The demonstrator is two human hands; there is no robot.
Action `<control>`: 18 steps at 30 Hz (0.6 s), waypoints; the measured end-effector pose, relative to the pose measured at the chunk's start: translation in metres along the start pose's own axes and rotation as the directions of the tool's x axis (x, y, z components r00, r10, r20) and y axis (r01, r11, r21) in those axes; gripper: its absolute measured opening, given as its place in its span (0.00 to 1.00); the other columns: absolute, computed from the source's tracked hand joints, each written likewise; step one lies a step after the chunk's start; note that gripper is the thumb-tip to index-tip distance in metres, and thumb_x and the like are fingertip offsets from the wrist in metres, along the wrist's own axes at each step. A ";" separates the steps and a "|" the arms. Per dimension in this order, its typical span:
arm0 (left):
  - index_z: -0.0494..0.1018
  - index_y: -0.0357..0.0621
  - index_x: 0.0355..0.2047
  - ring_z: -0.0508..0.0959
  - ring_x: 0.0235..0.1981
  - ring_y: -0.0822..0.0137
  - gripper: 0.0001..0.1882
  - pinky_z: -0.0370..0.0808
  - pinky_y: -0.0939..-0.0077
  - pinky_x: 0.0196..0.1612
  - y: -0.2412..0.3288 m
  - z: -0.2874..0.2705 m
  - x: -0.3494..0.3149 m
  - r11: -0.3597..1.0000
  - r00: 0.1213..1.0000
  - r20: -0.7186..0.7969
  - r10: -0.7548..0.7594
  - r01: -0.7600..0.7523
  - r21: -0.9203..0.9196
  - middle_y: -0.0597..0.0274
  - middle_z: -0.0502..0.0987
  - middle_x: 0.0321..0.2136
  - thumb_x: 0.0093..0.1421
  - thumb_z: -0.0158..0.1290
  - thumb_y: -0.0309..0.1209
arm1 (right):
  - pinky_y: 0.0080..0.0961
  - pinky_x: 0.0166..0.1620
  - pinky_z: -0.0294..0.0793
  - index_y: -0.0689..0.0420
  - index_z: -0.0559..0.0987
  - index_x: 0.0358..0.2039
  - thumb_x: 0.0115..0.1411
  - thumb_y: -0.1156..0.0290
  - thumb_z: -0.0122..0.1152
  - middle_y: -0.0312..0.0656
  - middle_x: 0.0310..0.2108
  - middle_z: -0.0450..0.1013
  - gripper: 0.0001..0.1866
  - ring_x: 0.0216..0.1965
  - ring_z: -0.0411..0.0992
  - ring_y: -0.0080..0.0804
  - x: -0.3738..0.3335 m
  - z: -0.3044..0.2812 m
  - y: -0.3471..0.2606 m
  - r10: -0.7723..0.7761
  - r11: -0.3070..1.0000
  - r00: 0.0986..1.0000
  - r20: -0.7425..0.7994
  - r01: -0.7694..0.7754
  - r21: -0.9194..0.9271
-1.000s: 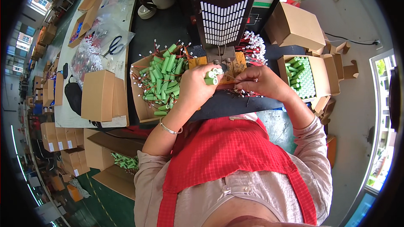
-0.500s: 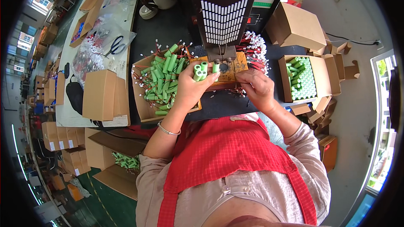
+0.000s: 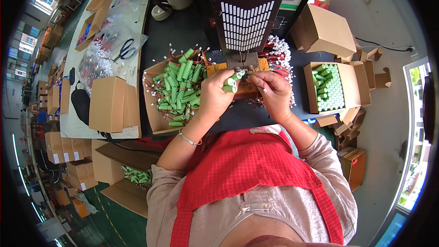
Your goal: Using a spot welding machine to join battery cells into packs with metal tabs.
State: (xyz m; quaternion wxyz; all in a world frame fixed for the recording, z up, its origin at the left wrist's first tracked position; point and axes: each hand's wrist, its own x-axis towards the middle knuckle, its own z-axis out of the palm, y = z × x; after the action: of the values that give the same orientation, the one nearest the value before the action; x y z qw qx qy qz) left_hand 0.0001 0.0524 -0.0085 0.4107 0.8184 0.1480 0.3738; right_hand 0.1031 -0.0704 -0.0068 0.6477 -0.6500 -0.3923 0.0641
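My left hand [image 3: 214, 93] is closed around several green cylindrical battery cells [image 3: 230, 88], their pale ends facing me. One cell is held up under the electrode tips of a spot welding machine [image 3: 247, 23]. Close beside it, my right hand [image 3: 276, 92] is pinched on a thin wire lead [image 3: 264, 89], whose small white connector shows below the fingers. The fingers hide most of the lead and its contact with the cell. Beneath both hands sits a worn yellow block [image 3: 216, 68], largely covered.
Left of my hands, a cardboard box [image 3: 155, 114] holds green cells with wire leads. Red leads with white connectors [image 3: 280, 48] lie piled behind my right hand. A carton [image 3: 312, 103] of upright green cells stands at right. Scissors [image 3: 124, 49] rest on plastic bags at far left.
My left hand has turned and moved slightly right, bringing a cell from the yellow block's front to the electrode tips. My right hand has shifted left, closer to the cells.
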 end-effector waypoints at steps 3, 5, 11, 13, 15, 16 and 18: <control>0.72 0.35 0.31 0.78 0.28 0.55 0.11 0.73 0.71 0.30 0.000 0.002 0.002 1.000 1.000 0.012 -0.015 0.015 0.001 0.51 0.76 0.27 0.46 0.60 0.22 | 0.19 0.34 0.73 0.61 0.79 0.29 0.52 0.76 0.61 0.39 0.26 0.76 0.04 0.29 0.74 0.26 0.001 -0.001 0.000 0.080 0.996 0.996 0.024 -0.081 0.021; 0.73 0.35 0.31 0.78 0.27 0.54 0.12 0.73 0.69 0.30 -0.006 0.002 0.001 1.000 1.000 -0.009 -0.019 0.019 0.024 0.50 0.76 0.25 0.44 0.60 0.23 | 0.20 0.34 0.72 0.61 0.79 0.29 0.53 0.75 0.61 0.40 0.26 0.76 0.04 0.29 0.74 0.27 0.003 0.000 0.002 0.112 0.994 0.992 0.055 -0.112 -0.004; 0.74 0.35 0.30 0.76 0.24 0.66 0.10 0.72 0.76 0.29 -0.006 0.000 0.003 0.994 0.998 -0.017 -0.066 0.067 0.086 0.55 0.76 0.23 0.46 0.61 0.24 | 0.19 0.35 0.73 0.62 0.79 0.29 0.51 0.76 0.62 0.40 0.28 0.76 0.04 0.30 0.74 0.25 0.008 0.004 0.002 0.057 0.998 0.996 0.071 -0.057 0.002; 0.74 0.34 0.31 0.75 0.25 0.75 0.11 0.71 0.81 0.30 -0.005 -0.001 0.005 0.993 0.997 0.008 -0.076 0.075 0.094 0.59 0.78 0.25 0.47 0.61 0.25 | 0.19 0.35 0.73 0.61 0.79 0.31 0.51 0.77 0.62 0.40 0.28 0.76 0.05 0.29 0.74 0.26 0.008 0.003 0.004 0.018 0.999 0.998 0.057 -0.016 -0.039; 0.74 0.34 0.30 0.76 0.24 0.73 0.12 0.72 0.79 0.29 -0.010 -0.005 0.002 0.994 0.995 0.008 -0.095 0.095 0.053 0.57 0.77 0.24 0.47 0.62 0.25 | 0.19 0.35 0.73 0.61 0.78 0.32 0.51 0.78 0.62 0.41 0.29 0.76 0.07 0.30 0.74 0.27 0.007 -0.002 -0.001 -0.053 0.994 0.991 0.123 0.064 -0.084; 0.73 0.33 0.30 0.76 0.23 0.70 0.12 0.72 0.78 0.28 -0.012 -0.009 0.000 0.993 0.993 0.006 -0.119 0.119 0.010 0.55 0.77 0.24 0.46 0.62 0.26 | 0.20 0.34 0.73 0.60 0.78 0.33 0.50 0.78 0.62 0.42 0.30 0.75 0.08 0.31 0.74 0.28 0.007 -0.009 -0.006 -0.032 0.988 0.987 0.157 0.055 -0.143; 0.75 0.35 0.37 0.73 0.27 0.77 0.15 0.72 0.82 0.31 0.002 -0.027 0.002 0.921 0.924 -0.019 -0.382 0.379 -0.093 0.64 0.77 0.27 0.49 0.62 0.29 | 0.21 0.34 0.73 0.60 0.78 0.33 0.50 0.79 0.61 0.41 0.30 0.75 0.08 0.32 0.74 0.29 0.012 -0.032 0.005 -0.135 0.962 0.986 0.096 0.154 -0.227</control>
State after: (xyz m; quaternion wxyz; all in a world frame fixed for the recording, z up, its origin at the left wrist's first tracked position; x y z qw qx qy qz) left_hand -0.0187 0.0669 0.0044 0.5080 0.7484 0.2951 0.3079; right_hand 0.1322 -0.0883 -0.0014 0.5535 -0.6881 -0.4692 -0.0039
